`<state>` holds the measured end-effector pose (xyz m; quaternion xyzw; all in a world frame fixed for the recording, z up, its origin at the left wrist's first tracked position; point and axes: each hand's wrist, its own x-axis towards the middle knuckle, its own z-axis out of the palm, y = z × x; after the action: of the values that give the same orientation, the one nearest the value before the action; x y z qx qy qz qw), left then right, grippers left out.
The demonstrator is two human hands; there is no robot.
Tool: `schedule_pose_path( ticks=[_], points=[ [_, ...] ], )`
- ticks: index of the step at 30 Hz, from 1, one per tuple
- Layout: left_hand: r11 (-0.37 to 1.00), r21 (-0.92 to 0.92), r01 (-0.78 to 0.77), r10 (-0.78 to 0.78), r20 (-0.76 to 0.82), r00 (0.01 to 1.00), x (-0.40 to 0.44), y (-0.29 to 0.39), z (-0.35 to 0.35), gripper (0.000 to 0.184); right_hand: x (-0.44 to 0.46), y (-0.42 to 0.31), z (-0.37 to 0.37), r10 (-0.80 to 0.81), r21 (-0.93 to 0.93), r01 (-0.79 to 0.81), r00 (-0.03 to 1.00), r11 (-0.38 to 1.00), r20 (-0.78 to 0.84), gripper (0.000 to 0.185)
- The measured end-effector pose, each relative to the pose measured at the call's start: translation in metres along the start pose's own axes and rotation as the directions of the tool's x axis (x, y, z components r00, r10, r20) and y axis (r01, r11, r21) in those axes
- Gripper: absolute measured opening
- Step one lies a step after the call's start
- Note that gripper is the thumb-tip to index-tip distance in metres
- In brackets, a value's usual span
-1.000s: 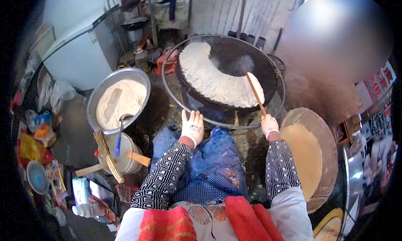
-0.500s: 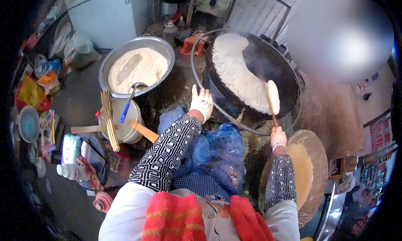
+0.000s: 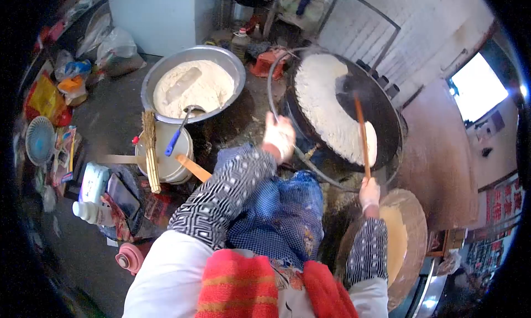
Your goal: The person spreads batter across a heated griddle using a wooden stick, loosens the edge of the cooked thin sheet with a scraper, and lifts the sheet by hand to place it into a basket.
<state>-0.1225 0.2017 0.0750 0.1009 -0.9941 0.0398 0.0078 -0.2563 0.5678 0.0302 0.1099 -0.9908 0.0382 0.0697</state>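
Note:
My right hand [image 3: 370, 193], in a white glove, is closed round the lower end of a wooden spreader [image 3: 362, 135]. Its blade lies over the near right end of a pale batter band [image 3: 326, 105], which curves along the left and near side of the round dark griddle [image 3: 351, 91]. My left hand [image 3: 279, 136], gloved and somewhat blurred, is by the left part of the metal ring [image 3: 315, 170] round the griddle. Its fingers are smeared by motion, and whether they touch the ring is unclear.
Left of the griddle, a metal basin [image 3: 239, 85] holds pale dough and a blue-handled ladle [image 3: 176, 136]. Below it stands a white bucket [image 3: 171, 168] with a straw brush [image 3: 150, 152] across it. A lined tub [image 3: 415, 224] of batter stands at the right.
The view has turned, shifting the griddle right. The spreader has tilted and swung within the batter's near right end. My left hand, earlier spread on the ring, is now raised and blurred.

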Motion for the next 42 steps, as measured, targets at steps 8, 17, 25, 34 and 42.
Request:
schedule_pose_path(
  ticks=[8,17,25,34,42],
  points=[
    [0.954,0.072,-0.291,0.297,-0.111,0.948,-0.039,0.089,0.057,0.047,0.004,-0.005,-0.013,0.085,-0.033,-0.084,0.996,0.996,0.036,0.037],
    [0.961,0.097,-0.260,0.270,-0.118,0.955,-0.029,0.063,0.060,0.045,0.013,-0.005,-0.003,0.036,-0.015,-0.037,0.999,0.999,-0.026,0.035],
    [0.978,0.098,-0.185,0.189,-0.039,0.981,-0.016,0.039,0.056,0.047,0.015,0.024,0.018,0.069,-0.058,-0.071,0.997,0.996,-0.039,0.036],
    [0.993,0.080,-0.083,0.085,-0.025,0.996,-0.001,0.020,0.050,0.045,0.014,0.015,0.011,0.096,-0.021,-0.097,0.994,0.995,-0.050,0.034],
    [0.996,0.088,0.014,-0.013,-0.011,1.000,0.014,-0.006,0.060,0.053,0.003,0.026,0.015,0.147,-0.018,-0.147,0.989,0.989,0.005,0.037]
  ],
)
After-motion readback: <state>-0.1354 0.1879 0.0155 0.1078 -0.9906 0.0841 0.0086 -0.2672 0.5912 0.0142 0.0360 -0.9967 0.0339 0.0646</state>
